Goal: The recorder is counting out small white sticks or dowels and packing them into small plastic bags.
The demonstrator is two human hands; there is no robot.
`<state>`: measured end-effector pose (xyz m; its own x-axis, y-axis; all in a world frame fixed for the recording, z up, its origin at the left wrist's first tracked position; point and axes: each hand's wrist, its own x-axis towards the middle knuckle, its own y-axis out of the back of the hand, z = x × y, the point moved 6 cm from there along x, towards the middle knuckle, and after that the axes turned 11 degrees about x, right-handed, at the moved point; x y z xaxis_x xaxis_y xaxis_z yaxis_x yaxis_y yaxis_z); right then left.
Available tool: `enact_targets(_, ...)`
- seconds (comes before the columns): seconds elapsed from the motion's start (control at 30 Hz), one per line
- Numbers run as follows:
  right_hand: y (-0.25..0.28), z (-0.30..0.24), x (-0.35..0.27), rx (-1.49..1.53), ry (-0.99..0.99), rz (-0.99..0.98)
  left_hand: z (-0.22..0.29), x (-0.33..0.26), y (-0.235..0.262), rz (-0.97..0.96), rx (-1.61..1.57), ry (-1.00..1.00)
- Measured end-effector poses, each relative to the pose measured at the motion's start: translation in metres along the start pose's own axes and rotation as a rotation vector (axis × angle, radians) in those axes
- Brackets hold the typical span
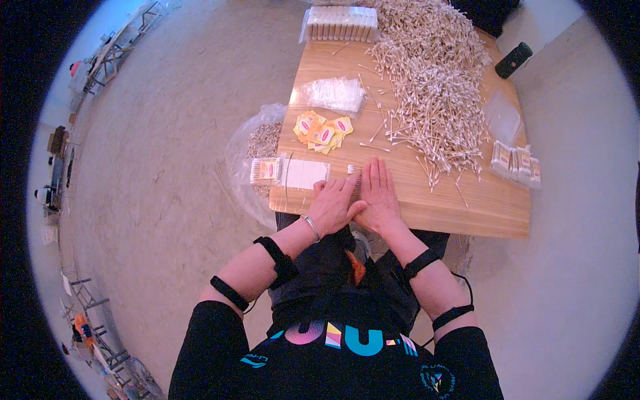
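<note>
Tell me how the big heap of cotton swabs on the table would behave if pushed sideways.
The heap of cotton swabs would probably scatter rather than slide whole: it is loose, and strays already lie around it. The thin round sticks look light and apt to roll on the smooth wooden table.

swab heap [433, 87] behind hands, packets [323, 131] left

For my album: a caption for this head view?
Both hands press a small bunch of cotton swabs flat on the wooden table.

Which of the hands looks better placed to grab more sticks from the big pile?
Probably the right hand: it lies nearer the big pile of cotton swabs, on the person's right. The left hand lies farther off, beside it.
</note>
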<state>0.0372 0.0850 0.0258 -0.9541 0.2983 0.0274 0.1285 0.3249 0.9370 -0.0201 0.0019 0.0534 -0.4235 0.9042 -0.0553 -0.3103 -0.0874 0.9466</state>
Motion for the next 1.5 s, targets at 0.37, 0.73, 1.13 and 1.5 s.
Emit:
enact_targets(0.37,0.004,-0.002,-0.001,0.028,-0.015,-0.008,0.000,0.005,0.000,-0.038,0.020,0.020)
enact_targets(0.73,0.007,-0.004,-0.001,0.066,-0.005,-0.030,-0.008,0.013,-0.009,-0.063,-0.031,0.067)
enact_targets(1.13,0.007,-0.005,-0.005,0.042,-0.003,-0.095,-0.010,0.017,-0.010,-0.106,0.003,0.129)
enact_targets(1.5,0.003,-0.012,-0.003,0.005,-0.086,-0.100,-0.025,0.018,-0.011,0.471,-0.665,0.215)
